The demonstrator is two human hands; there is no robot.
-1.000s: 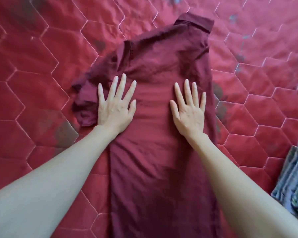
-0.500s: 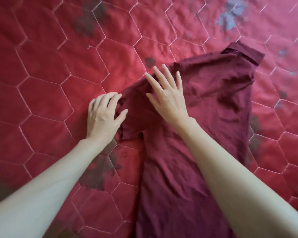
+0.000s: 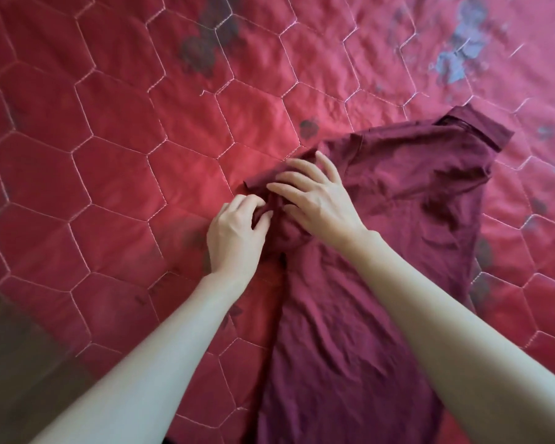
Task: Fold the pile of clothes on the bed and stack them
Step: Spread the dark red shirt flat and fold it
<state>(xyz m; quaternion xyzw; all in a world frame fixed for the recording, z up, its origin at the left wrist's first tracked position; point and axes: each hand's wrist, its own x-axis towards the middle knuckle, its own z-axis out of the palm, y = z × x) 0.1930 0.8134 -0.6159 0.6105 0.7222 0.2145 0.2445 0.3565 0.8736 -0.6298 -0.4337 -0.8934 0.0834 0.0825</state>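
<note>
The dark maroon collared cotton shirt [image 3: 382, 251] lies lengthwise on the bed, collar at the far right. The left hand [image 3: 234, 238] pinches the bunched sleeve at the shirt's left edge with curled fingers. The right hand [image 3: 318, 200] presses spread, slightly bent fingers on the same sleeve. Beneath lies a red hexagon-quilted bedspread [image 3: 109, 155].

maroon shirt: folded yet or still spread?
Partly folded: maroon shirt lies long on the quilt, collar showing, left sleeve bunched.
</note>
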